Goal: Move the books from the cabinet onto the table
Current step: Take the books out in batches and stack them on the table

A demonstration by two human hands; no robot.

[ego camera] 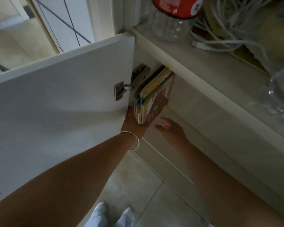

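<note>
A stack of thin colourful books (152, 94) stands on edge, half out of the white cabinet's (195, 99) opening under the counter. My left hand (132, 121), with a silver bangle on the wrist, grips the stack from below and around its near end. My right hand (172, 130) hovers just right of the books with fingers spread, not touching them. The inner part of the stack is hidden in the dark cabinet.
The open white cabinet door (59, 99) swings out on the left, its metal hinge (133, 81) beside the books. On the counter stand a plastic bottle with a red label (172, 15), tangled white cables (228, 25) and a glass vessel (280, 92). Tiled floor (138, 185) lies below.
</note>
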